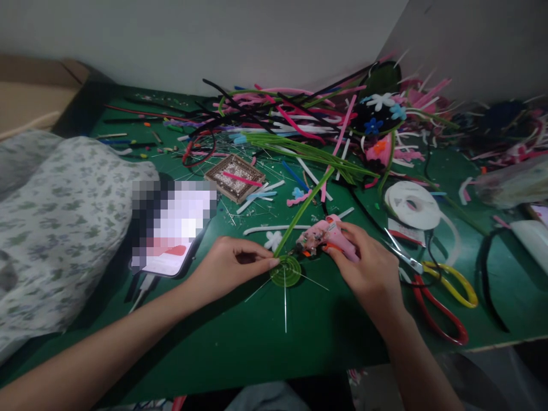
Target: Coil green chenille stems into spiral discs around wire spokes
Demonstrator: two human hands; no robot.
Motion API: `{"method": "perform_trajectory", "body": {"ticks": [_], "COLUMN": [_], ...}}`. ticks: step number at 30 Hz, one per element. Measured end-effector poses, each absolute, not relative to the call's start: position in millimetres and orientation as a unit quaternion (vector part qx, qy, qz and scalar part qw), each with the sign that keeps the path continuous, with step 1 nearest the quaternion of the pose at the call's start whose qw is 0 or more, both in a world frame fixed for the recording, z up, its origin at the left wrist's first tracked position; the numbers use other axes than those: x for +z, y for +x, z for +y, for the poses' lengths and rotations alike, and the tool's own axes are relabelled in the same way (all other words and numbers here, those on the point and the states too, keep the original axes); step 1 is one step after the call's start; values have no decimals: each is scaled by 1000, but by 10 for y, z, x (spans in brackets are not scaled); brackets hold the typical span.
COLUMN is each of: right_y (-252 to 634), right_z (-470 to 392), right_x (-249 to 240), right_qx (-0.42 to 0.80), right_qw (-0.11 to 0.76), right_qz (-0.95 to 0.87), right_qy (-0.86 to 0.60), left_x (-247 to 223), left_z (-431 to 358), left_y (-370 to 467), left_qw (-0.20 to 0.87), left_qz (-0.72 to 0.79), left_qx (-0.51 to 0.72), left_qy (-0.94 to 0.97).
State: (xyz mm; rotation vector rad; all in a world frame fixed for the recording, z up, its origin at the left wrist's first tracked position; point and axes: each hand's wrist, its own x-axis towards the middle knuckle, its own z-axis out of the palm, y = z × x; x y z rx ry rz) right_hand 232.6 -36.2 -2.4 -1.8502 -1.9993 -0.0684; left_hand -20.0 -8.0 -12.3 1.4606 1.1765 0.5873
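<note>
Forearms (141, 331), pink gun (322, 235), seemingly printed label (331, 226)

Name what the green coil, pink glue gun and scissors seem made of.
Green coil: perhaps soft chenille stem, judging by its blurry, cord-like rings. Pink glue gun: likely hard plastic, with smooth, moulded-looking curves. Scissors: blades probably polished metal, given their bright glint; handles apparently plastic, solidly coloured.

- Green table (240, 348) — crowded over its far half.
- Left: a flowered cloth (85, 228), with a phone (169, 254) just to its right.
- Far middle: a tangled heap of fuzzy stems (299, 111) — pink, black, white, green.
- Middle: a square mat (226, 188); nearer, a white flower (273, 240).
- Right: a white ribbon roll (396, 201); nearer, scissors (416, 265) with red and yellow handles.
</note>
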Motion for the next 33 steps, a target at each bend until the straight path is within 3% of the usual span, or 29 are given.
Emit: {"method": "perform_trajectory", "body": {"ticks": [33], "right_y": [2322], "right_z": [-347], "right_x": [-45], "right_qx": [-27], "right_qw": [214], "right_qz": [-704], "right_qy": [-677], "left_x": [-126], "left_z": [-85], "left_y": [-197], "left_qw": [544], "left_qz": [504], "left_qx": [257], "left_qy": [620]}}
